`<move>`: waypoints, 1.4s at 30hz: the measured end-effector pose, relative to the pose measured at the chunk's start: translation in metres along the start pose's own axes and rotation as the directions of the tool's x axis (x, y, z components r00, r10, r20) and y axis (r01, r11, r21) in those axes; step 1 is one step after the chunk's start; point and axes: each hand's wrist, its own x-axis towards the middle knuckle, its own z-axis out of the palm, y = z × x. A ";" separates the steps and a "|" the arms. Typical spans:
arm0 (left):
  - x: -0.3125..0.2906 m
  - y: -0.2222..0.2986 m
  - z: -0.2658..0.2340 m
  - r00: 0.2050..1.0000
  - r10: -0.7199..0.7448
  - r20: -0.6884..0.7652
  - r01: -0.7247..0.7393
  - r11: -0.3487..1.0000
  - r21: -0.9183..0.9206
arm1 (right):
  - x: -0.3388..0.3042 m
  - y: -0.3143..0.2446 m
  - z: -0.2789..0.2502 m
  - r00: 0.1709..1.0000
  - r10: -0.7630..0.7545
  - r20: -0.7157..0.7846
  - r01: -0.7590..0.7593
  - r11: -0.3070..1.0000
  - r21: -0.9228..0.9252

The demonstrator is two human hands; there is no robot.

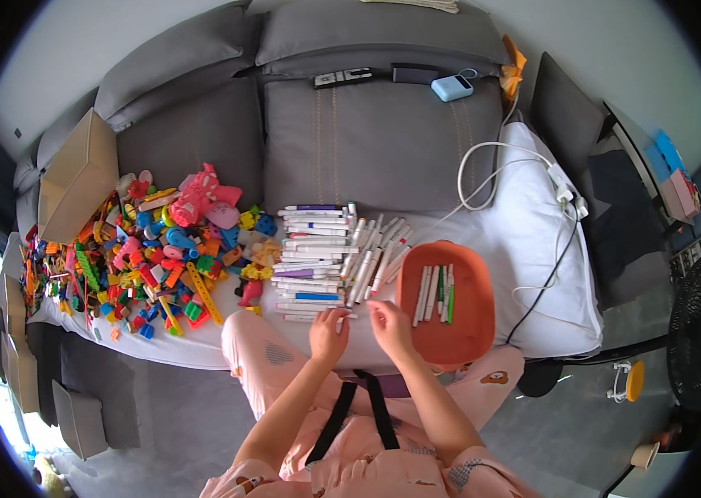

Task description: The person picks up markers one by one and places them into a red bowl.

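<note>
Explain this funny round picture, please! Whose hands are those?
They're a person's own left hand and right hand; there's no robot. A wide-lens camera worn on the person's head looks down and makes straight edges bend. On the sofa's white sheet lie a heap of toys at the left and rows of pens in the middle. An orange tub holds a few more pens. Both hands' fingers are near the rows; whether they hold a pen is too small to tell.

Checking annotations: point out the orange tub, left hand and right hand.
Orange tub (454, 342), head view: bare inner floor.
Left hand (327, 337), head view: back of hand.
Right hand (392, 326), head view: back of hand.
</note>
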 end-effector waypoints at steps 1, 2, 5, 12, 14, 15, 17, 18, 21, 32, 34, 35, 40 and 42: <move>-0.003 -0.015 -0.010 1.000 -0.002 -0.003 0.002 1.000 0.008 | 0.001 -0.001 0.016 0.994 0.019 0.109 -0.014 0.999 -0.050; -0.006 -0.028 -0.019 0.998 -0.056 0.040 0.050 0.989 0.138 | 0.001 0.000 0.028 0.982 0.035 0.185 0.001 0.982 -0.189; -0.019 -0.071 -0.023 0.983 -0.165 0.077 0.138 0.952 0.272 | -0.005 0.033 0.064 0.960 0.066 0.271 0.059 0.900 -0.431; -0.020 -0.077 -0.034 0.947 -0.231 0.223 0.160 0.943 0.293 | -0.024 0.042 0.065 0.947 0.156 0.282 -0.038 0.923 -0.383; -0.021 -0.075 -0.033 0.943 -0.255 0.212 0.185 0.935 0.302 | -0.033 0.048 0.053 0.948 0.136 0.287 -0.025 0.933 -0.359; -0.023 -0.076 -0.033 0.953 -0.274 0.132 0.245 0.948 0.203 | -0.038 0.044 0.044 0.960 0.144 0.242 -0.068 0.952 -0.300; -0.023 -0.075 -0.029 0.954 -0.296 0.058 0.289 0.952 0.096 | -0.045 0.036 0.029 0.969 0.159 0.190 -0.112 0.965 -0.238; -0.022 -0.073 -0.025 0.918 -0.397 -0.001 0.395 0.914 -0.087 | -0.046 0.024 0.017 0.954 0.221 0.203 -0.193 0.970 -0.148; -0.013 -0.059 -0.010 0.824 -0.554 -0.116 0.474 0.788 -0.393 | -0.048 -0.009 -0.014 0.866 0.421 0.269 -0.469 0.871 0.147; 0.043 0.129 0.087 0.941 -0.030 0.337 0.083 0.986 -0.142 | -0.047 0.052 -0.094 0.711 0.642 -0.287 -0.481 0.742 0.467; 0.045 0.137 0.102 0.883 -0.098 0.460 0.124 0.992 -0.027 | -0.046 0.058 -0.092 0.687 0.699 -0.201 -0.507 0.658 0.557; 0.045 0.137 0.112 0.852 -0.173 0.495 0.152 0.985 0.083 | -0.047 0.063 -0.091 0.687 0.698 -0.201 -0.507 0.660 0.555; 0.039 0.114 0.118 0.963 0.207 0.175 -0.196 0.977 -0.079 | -0.043 0.060 -0.074 0.911 0.266 -0.314 -0.338 0.919 -0.203; 0.035 0.104 0.091 0.964 0.235 0.122 -0.205 0.953 -0.222 | -0.039 0.040 -0.064 0.899 0.011 -0.438 -0.171 0.930 -0.327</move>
